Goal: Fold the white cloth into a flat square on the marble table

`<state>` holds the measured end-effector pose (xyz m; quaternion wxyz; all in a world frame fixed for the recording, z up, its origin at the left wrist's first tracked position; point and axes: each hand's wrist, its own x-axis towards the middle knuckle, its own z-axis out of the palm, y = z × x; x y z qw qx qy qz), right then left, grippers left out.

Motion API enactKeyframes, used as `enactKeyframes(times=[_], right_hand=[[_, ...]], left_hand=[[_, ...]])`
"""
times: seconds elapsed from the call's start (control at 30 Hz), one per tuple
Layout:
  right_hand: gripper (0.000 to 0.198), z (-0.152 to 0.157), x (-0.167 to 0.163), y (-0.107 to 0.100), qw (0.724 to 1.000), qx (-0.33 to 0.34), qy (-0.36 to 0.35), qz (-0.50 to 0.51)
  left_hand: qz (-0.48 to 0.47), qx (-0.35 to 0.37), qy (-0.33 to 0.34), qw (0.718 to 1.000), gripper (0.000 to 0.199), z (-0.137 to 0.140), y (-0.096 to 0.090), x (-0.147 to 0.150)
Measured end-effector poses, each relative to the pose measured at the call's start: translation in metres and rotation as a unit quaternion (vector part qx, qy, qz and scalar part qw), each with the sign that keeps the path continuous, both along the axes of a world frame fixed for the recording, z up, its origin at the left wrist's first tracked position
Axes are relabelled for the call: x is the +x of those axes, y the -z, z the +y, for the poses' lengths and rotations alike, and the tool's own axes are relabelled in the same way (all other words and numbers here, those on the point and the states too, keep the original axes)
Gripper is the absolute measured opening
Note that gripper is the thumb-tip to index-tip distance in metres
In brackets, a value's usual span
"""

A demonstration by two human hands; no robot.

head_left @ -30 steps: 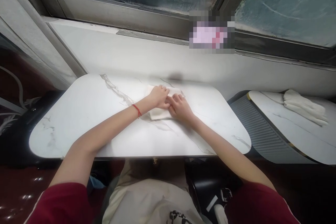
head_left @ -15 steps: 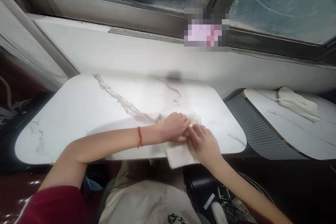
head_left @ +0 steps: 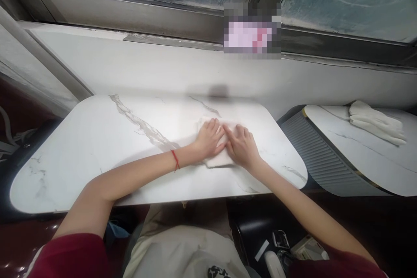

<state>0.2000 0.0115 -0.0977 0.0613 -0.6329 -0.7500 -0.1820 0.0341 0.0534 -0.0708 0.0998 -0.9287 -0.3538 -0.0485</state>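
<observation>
A white folded cloth [head_left: 219,160] lies on the white marble-patterned table [head_left: 81,152], right of its middle. On the cloth's left part rests my left hand [head_left: 209,140], palm down, fingers spread and slightly bent, a red string bracelet at the wrist. My right hand [head_left: 243,147] lies on the right part, its index finger and thumb reaching toward the left hand and its other fingers somewhat bent. The two hands nearly meet over the middle of the cloth and cover much of it. Both appear to press on it from above.
To the right stands a second marble-topped piece with a ribbed side [head_left: 374,160], and a crumpled whitish cloth [head_left: 374,121] on top. A white wall and window frame [head_left: 182,24] rise behind the table. Below its front edge, at right, are a dark surface and small items [head_left: 280,239].
Both hands and the cloth have moved away from the table's front edge. The cloth part that hung over the edge now lies on the tabletop. The fingers have spread from a close pinch.
</observation>
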Motion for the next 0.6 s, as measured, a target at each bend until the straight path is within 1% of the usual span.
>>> enactKeyframes(times=[0.17,0.33,0.47,0.6], right_hand=[[0.060,0.046,0.012,-0.008,0.999,-0.048,0.011,-0.008],[0.061,0.087,0.027,-0.011,0.998,-0.059,0.012,-0.002],[0.060,0.112,0.036,-0.014,0.998,-0.063,0.021,0.017],[0.059,0.132,0.038,-0.017,0.996,-0.068,0.034,0.039]], left_hand=[[-0.012,-0.035,-0.050,0.998,0.062,0.033,0.006,0.021],[-0.044,-0.041,-0.102,0.993,0.061,0.057,0.009,0.046],[-0.075,-0.042,-0.107,0.990,0.062,0.077,0.010,0.059],[-0.086,-0.056,-0.110,0.989,0.063,0.101,0.011,0.067]])
